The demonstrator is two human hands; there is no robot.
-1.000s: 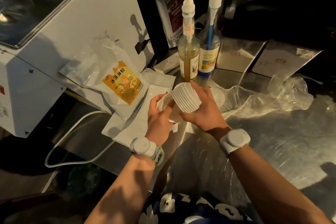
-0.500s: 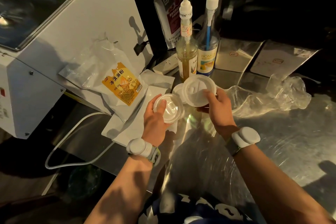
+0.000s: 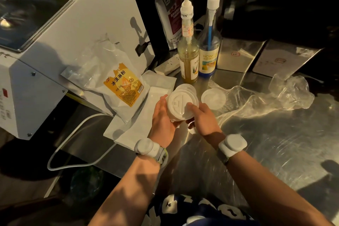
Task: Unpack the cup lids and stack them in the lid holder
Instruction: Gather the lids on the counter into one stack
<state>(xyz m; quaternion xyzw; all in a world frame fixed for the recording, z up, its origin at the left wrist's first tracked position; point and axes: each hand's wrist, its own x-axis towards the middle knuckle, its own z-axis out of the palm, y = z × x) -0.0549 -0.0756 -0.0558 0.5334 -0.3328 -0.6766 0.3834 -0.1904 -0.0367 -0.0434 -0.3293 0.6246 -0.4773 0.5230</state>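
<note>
A short stack of white cup lids sits upright between my hands, top face toward the camera. My left hand cups its left side and underside. My right hand grips its right edge, thumb resting on the top lid. Behind it another stack of lids stands on the steel counter. A single white lid lies flat on the counter to the right. The crumpled clear plastic sleeve that wrapped the lids lies empty further right. No lid holder is visible.
Two pump syrup bottles stand just behind the lids. A yellow-labelled powder bag leans on a white machine at the left, over white flat packets. A cable hangs off the counter edge.
The hands, each holding separate lids half a second ago, have come together on one stack. One lid now lies on the counter at the right.
</note>
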